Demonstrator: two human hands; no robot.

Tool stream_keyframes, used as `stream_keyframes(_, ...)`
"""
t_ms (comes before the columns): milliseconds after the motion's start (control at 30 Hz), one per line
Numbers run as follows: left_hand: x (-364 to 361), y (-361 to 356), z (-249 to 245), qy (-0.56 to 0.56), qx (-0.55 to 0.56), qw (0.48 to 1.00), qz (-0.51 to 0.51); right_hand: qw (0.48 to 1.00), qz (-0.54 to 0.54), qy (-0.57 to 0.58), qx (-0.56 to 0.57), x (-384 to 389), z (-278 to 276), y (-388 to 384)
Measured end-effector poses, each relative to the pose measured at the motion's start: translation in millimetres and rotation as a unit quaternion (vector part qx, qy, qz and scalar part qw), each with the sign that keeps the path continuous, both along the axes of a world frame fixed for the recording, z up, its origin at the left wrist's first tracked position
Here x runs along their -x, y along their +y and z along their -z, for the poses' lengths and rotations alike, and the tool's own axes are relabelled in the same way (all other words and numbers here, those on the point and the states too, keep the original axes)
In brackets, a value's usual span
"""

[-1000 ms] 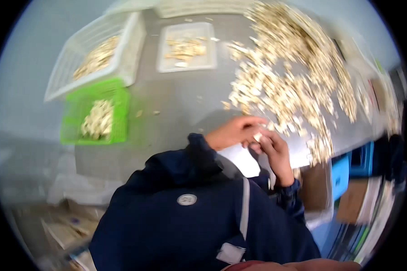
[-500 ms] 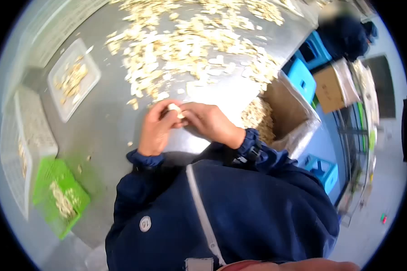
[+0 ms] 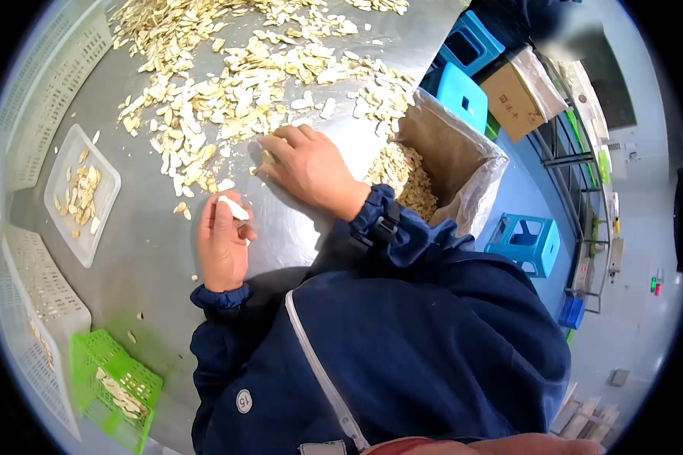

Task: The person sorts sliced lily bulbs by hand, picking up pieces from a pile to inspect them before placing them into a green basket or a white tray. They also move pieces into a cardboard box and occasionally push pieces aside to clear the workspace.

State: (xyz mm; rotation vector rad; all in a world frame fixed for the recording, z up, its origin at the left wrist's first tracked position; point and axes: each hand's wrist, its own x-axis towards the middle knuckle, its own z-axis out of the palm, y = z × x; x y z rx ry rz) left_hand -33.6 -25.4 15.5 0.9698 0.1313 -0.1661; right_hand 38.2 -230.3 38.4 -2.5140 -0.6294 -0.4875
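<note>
My left hand (image 3: 224, 246) is closed over the metal table, pinching a pale, flat dried slice (image 3: 234, 207) between thumb and fingers. To its upper right, my right hand (image 3: 311, 171) is palm down just above the tabletop, fingers bent and apart. A slice seems to lie under its fingertips; whether they grip it is not clear. Beyond both hands spreads a loose layer of similar cream-coloured slices (image 3: 239, 91), with a few stray pieces by my left hand.
On the left stand a white plastic tray (image 3: 112, 184) holding some slices, white perforated crates (image 3: 61, 98) and a green basket (image 3: 148, 394). A lined box (image 3: 463, 159) with many slices adjoins the table's right side. Blue stools (image 3: 542, 246) and a cardboard carton (image 3: 512, 98) are farther right.
My hands were together around a small pale piece. Now they are apart: my right hand has moved toward the slices, while my left holds a slice alone. The camera view has shifted.
</note>
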Motion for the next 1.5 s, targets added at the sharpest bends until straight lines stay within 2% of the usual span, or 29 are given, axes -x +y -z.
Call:
stream_keyframes(100,-1,-3,-7,0.014,0.002,1.000,0.018,0.997,-0.035,0.040,0.051,-7,11,-5)
stream_keyframes(233,0,4,5,-0.022,0.030,0.997,0.071,0.998,-0.021,0.056,0.016,-11,15,-14)
stream_keyframes(400,-2,1,-1,0.008,0.050,0.997,0.057,0.997,-0.059,0.038,0.021,-3,9,-12)
stream_keyframes(500,-2,1,0,0.014,0.047,0.998,0.047,0.995,-0.039,0.088,0.030,-4,10,-6)
stream_keyframes(633,-1,-4,0,0.017,0.058,0.998,0.023,0.997,-0.040,0.061,0.010,-1,5,-1)
stream_keyframes(800,-1,1,2,-0.014,0.035,0.998,0.051,0.997,-0.028,0.073,-0.009,-3,2,5)
stream_keyframes(900,-1,1,8,-0.023,0.044,0.998,0.050,0.998,-0.011,0.057,0.012,-10,1,5)
stream_keyframes(1000,-1,2,9,-0.019,0.044,0.999,0.024,0.995,-0.015,0.090,0.041,-17,2,5)
stream_keyframes(1167,-2,1,0,0.014,0.006,1.000,0.002,0.995,-0.004,0.096,-0.029,-19,-1,4)
stream_keyframes(1300,-2,1,-5,0.002,-0.008,1.000,-0.002,0.993,0.005,0.116,0.024,-24,-3,-4)
stream_keyframes(1400,-2,2,-4,-0.005,0.003,1.000,-0.008,0.995,0.011,0.094,0.020,-24,-5,-10)
stream_keyframes(1500,-3,4,-2,0.004,0.020,1.000,0.008,0.990,0.020,0.136,0.015,-25,-7,-14)
